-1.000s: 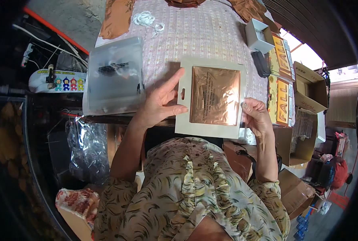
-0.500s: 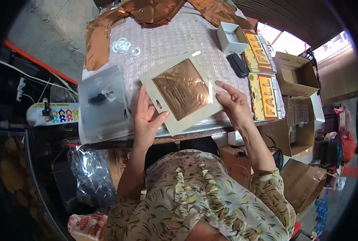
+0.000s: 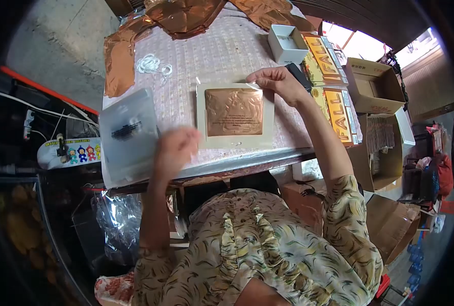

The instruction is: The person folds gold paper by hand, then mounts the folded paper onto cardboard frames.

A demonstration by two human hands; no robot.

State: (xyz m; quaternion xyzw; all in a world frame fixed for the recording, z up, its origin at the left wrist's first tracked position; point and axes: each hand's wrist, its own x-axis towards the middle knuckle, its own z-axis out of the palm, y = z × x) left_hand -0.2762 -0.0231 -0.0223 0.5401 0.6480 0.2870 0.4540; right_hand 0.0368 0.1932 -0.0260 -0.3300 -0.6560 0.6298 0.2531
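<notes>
A flat packet (image 3: 234, 113) with folded copper-coloured foil on a cream card lies in the middle of the table, a clear film edge showing along its top. My right hand (image 3: 284, 86) pinches the packet at its upper right corner, fingers bent over the edge. Smeared by motion, my left hand (image 3: 175, 153) is just left of the packet, between it and a stack of clear plastic bags (image 3: 127, 135); its fingers cannot be made out. White ribbon or string (image 3: 149, 64) lies in a loose coil farther up the table.
Sheets of copper foil (image 3: 119, 66) lie along the table's far and left edges. To the right are a small white box (image 3: 288, 45), a black case (image 3: 299, 76) partly behind my hand, and "FALL" packets (image 3: 337, 115). Open cardboard boxes (image 3: 374, 104) stand beyond the right edge.
The packet has turned from tilted to nearly square and sits flatter on the table. My left hand has let go of it. My right hand has moved up to its top right corner.
</notes>
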